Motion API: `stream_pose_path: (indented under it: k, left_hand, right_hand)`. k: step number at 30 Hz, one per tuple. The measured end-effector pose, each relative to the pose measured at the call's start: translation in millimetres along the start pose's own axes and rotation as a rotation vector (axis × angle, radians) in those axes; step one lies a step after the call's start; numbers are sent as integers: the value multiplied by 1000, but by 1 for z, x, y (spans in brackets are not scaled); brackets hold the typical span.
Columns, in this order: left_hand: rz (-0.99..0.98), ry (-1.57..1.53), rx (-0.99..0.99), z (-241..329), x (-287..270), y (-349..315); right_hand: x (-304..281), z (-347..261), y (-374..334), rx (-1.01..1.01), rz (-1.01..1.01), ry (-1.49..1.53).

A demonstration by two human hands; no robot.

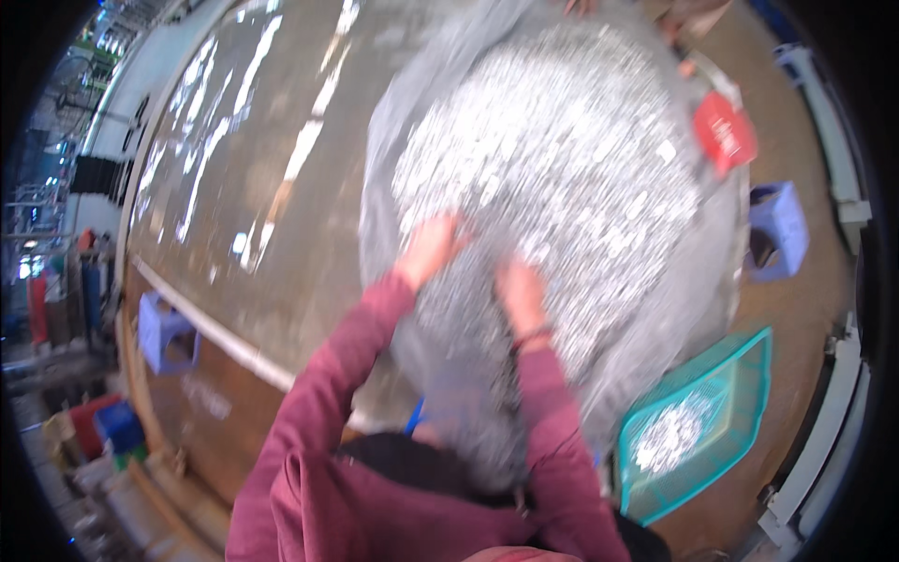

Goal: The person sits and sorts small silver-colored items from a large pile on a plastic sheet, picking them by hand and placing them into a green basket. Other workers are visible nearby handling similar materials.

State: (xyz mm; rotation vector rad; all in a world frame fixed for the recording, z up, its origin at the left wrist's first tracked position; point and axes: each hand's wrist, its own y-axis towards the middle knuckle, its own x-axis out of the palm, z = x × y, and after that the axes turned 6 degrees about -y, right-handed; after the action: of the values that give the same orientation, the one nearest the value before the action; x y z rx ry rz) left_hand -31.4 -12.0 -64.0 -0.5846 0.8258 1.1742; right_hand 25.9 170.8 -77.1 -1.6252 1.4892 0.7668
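Note:
A broad heap of small shiny silver pieces point(562, 150) lies on a grey translucent plastic sheet point(379, 178) in front of me. The pieces are too blurred to tell their kind. My left hand point(431, 247) is at the heap's near left edge, its thumb apart from the fingers, with nothing seen in it. Just to its right, my right hand point(523, 294) is over the near part of the heap, its fingers smeared by motion. Between my forearms the sheet runs down toward my lap, with more pieces on it.
A teal plastic basket point(763, 393) with some silver pieces stands at the right. Beyond it are a purple stool point(791, 234) and a red scoop-like thing point(724, 131). Another person's hand point(688, 21) shows at the far right. Wet floor point(309, 187) lies left, another purple stool point(167, 332) nearer.

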Motion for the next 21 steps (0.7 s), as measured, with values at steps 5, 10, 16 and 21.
stream_pose_path:
  k: [5,10,16,21]
  left_hand:
    - [-83,167,60,23,10,-6]
    - [-93,-440,-153,45,-19,-10]
    - [-333,-1325,-484,53,-47,-13]
    - [-265,-1998,-229,74,-59,-13]
  right_hand:
    - [-28,-2,-7,-81,3,144]
    - [-73,3,-8,140,-294,1328]
    - [-100,4,-12,-112,-396,1916]
    - [-91,-2,-11,37,-445,1923]
